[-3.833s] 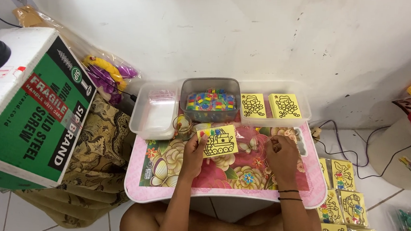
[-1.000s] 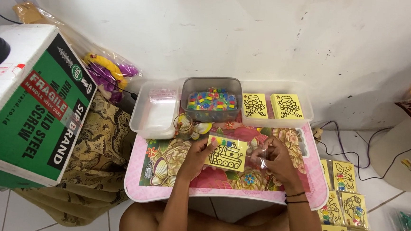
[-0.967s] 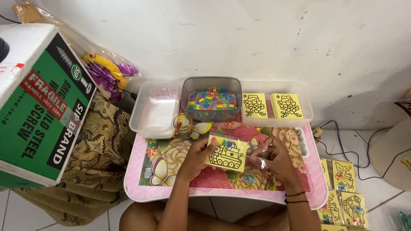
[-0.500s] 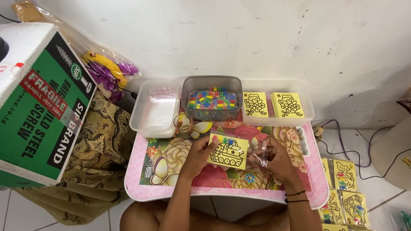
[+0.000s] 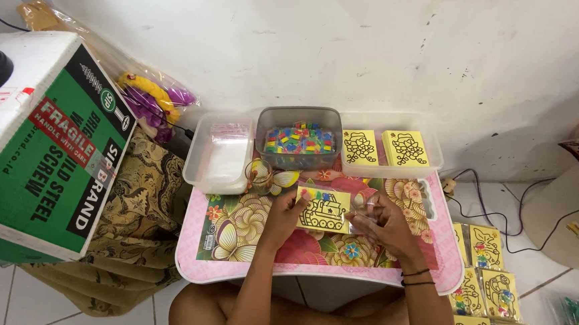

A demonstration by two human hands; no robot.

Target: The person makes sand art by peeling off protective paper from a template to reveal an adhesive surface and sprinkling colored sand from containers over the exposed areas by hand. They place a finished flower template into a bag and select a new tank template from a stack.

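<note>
Yellow card [image 5: 324,211] with a black line drawing, lying flat above the pink floral table [image 5: 230,259]

Three plastic tubs stand along the far edge of the bench [image 5: 389,277]: one clear tub [image 5: 218,153] on the left, one grey tub [image 5: 299,142] of coloured pieces, one clear tub [image 5: 430,154] holding two yellow picture cards [image 5: 360,147]. One more yellow card [image 5: 324,210] lies between the two hands. At least five such cards [image 5: 486,247] lie on the floor, right. One cardboard box [image 5: 42,147] stands left.
</note>
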